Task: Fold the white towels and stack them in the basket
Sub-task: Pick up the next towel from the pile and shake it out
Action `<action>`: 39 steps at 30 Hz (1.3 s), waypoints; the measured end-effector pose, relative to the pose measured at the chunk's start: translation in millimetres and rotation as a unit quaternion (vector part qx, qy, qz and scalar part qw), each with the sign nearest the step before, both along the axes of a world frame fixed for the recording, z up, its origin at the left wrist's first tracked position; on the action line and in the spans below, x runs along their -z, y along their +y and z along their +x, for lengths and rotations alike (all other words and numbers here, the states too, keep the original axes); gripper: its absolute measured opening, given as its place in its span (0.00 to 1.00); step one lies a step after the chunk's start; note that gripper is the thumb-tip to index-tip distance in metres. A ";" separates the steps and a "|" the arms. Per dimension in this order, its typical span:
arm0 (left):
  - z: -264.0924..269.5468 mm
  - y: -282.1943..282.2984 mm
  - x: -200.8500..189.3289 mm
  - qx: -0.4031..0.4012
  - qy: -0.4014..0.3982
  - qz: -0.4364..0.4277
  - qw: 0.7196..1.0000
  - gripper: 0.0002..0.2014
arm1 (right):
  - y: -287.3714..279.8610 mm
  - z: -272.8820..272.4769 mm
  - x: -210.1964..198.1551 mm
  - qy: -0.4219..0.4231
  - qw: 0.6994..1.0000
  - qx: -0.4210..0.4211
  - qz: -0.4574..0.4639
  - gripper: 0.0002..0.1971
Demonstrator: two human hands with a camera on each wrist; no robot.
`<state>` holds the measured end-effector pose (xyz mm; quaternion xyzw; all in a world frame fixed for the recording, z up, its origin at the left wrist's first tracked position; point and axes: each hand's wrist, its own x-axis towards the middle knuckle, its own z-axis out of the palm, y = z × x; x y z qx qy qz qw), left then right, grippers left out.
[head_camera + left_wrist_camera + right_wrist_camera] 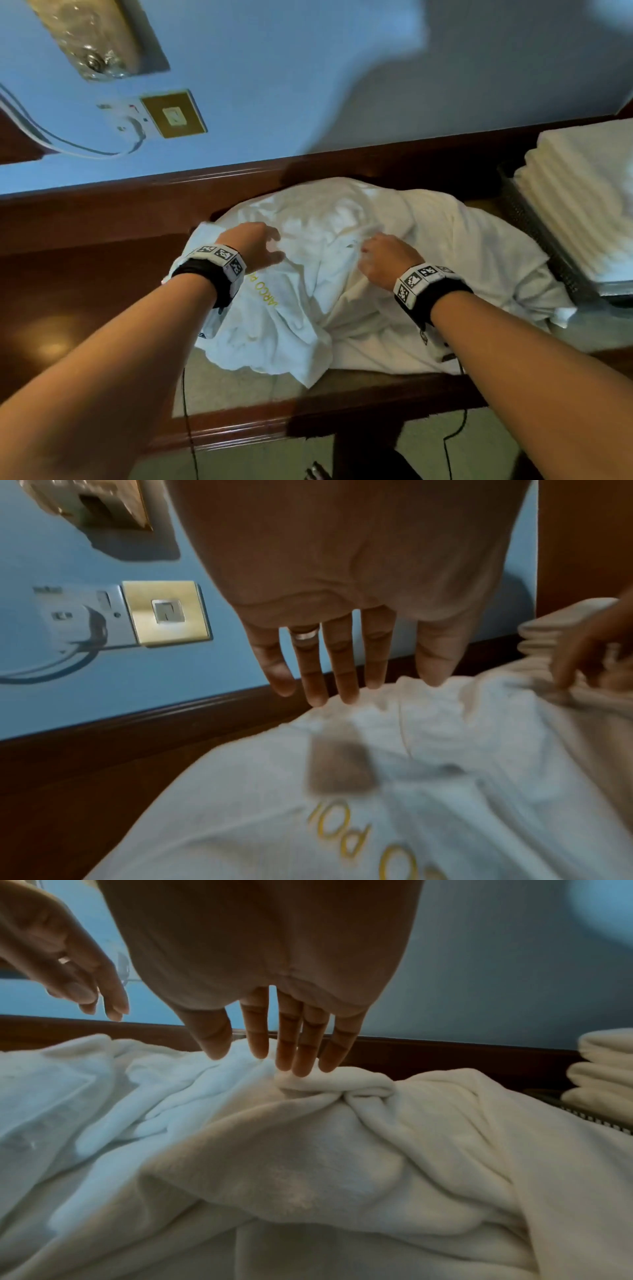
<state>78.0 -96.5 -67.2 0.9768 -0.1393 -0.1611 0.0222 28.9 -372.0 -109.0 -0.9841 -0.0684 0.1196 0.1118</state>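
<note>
Head view: a crumpled heap of white terry towels [359, 274] lies on the dark wooden desk [85, 291], running long from left to right, with its bulk just beyond both hands; one towel at the left shows gold lettering. The left hand [253, 245] sits over the heap's left end, fingers loosely curled and spread, gripping nothing visible. The right hand [387, 260] is at mid-heap with fingertips down on a ridge of cloth, and is the hand nearer the dark mesh basket [548, 240] at the far right. That basket holds a neat stack of folded white towels [582, 192], roughly six or seven layers, though blur makes the count unsure. How many loose towels the heap holds cannot be told, at least two. Left wrist view: the left hand's fingers [342, 674] are straight and slightly apart, tips just at the far edge of the lettered towel, no pinch. Right wrist view: the right hand's fingers [301, 1047] are straight and close together, tips touching a bunched roll of cloth, thumb apart, not closed round it. Likely step: finding an edge to pull one towel free; the edge lies ahead of the fingertips, toward the blue wall [274, 85].
</note>
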 end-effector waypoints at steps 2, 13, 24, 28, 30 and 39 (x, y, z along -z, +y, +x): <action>-6.4 10.6 19.3 0.045 0.026 0.038 0.998 0.26 | 15.7 4.9 1.7 0.012 1.000 -0.020 -0.016 0.14; 29.0 27.6 34.8 0.044 -0.037 -0.089 0.994 0.09 | 126.3 5.2 47.0 0.058 0.995 -0.086 -0.004 0.18; 58.3 89.2 -147.7 -0.046 -0.198 -0.227 0.952 0.16 | 101.6 116.0 -150.1 -0.113 0.968 0.013 0.224 0.10; 37.9 125.5 -210.0 -0.007 -0.275 -0.233 0.933 0.09 | 118.9 106.1 -203.3 -0.142 0.970 -0.024 0.196 0.11; 23.0 148.3 -229.8 0.008 -0.303 -0.221 0.927 0.09 | 130.4 92.8 -217.2 -0.169 0.973 -0.033 0.156 0.09; -40.9 295.3 -277.6 0.047 -0.352 -0.235 0.905 0.12 | 171.4 17.3 -236.4 -0.236 0.965 0.099 0.059 0.06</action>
